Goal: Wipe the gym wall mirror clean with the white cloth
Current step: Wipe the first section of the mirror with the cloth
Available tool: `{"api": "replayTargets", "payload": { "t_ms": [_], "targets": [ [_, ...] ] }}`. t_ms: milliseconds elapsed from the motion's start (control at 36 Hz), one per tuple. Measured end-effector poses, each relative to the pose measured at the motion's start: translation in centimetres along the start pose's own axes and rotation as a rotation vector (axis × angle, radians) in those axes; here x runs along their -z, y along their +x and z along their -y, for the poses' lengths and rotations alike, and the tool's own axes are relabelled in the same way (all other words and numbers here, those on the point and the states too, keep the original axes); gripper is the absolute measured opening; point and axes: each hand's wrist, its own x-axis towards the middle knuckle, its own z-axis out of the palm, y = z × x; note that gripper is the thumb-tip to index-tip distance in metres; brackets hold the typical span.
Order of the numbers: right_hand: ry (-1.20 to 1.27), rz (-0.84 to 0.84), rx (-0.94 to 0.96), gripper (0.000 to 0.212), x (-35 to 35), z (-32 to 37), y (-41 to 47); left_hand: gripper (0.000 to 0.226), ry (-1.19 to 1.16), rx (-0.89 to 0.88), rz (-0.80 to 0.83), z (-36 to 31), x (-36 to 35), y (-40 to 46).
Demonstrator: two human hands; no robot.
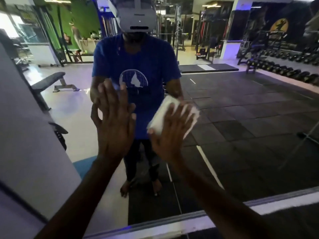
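The wall mirror [241,109] fills most of the view and reflects the gym and the person standing before it. My left hand [114,121] lies flat against the glass with its fingers straight and spread, holding nothing. To its right, my right hand [170,131] presses the folded white cloth [161,116] onto the mirror, fingers straight over it. The cloth sticks out above and to the right of the fingers. Both forearms reach up from the bottom of the frame.
The mirror's metal bottom frame [189,215] runs across the lower view. A white wall panel [25,135] borders the mirror on the left. In the reflection are a weight bench [50,81], dumbbell racks [284,66] and dark rubber floor mats.
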Motion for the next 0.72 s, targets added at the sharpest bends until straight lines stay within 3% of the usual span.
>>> {"api": "replayTargets", "payload": {
  "t_ms": [83,139,250,306,361,417,500,556,611,667,722],
  "targets": [
    [-0.003,0.127,0.256,0.095,-0.6,-2.1,-2.2,0.067,0.097,0.029,0.0,0.0,-0.9,0.0],
    [0.035,0.07,0.26,0.085,0.4,-5.7,-1.3,0.065,0.142,0.008,0.0,0.6,-0.9,-0.2],
    [-0.034,-0.1,-0.081,0.088,3.8,-13.4,2.5,0.063,0.183,-0.031,-0.011,0.9,-1.0,-0.7],
    [-0.013,-0.204,-0.327,0.1,4.4,-13.0,5.3,0.063,0.172,-0.014,-0.023,0.6,-1.3,-0.6],
    [-0.011,-0.252,-0.45,0.107,4.2,-9.4,6.8,0.063,0.141,-0.001,-0.035,0.2,-1.4,-0.5],
    [-0.006,-0.191,-0.361,0.104,3.3,-5.0,6.0,0.063,0.142,0.004,-0.034,0.0,-1.3,-0.5],
    [-0.036,0.001,0.022,0.098,1.7,-0.5,3.2,0.064,0.172,-0.029,-0.014,0.6,-0.4,-0.7],
    [-0.051,0.072,0.334,0.092,2.1,-0.2,3.7,0.069,0.114,-0.081,0.017,1.2,0.5,-0.8],
    [-0.089,0.071,0.492,0.088,3.6,-1.6,6.4,0.07,0.018,-0.107,0.043,2.0,1.9,-0.8],
    [-0.143,-0.02,0.382,0.078,5.3,-3.7,10.3,0.073,-0.063,-0.07,0.016,2.9,3.2,-0.8],
    [-0.184,-0.179,0.071,0.078,6.5,-4.7,14.2,0.073,-0.07,-0.017,-0.059,3.8,4.6,-0.3]
  ]
}}
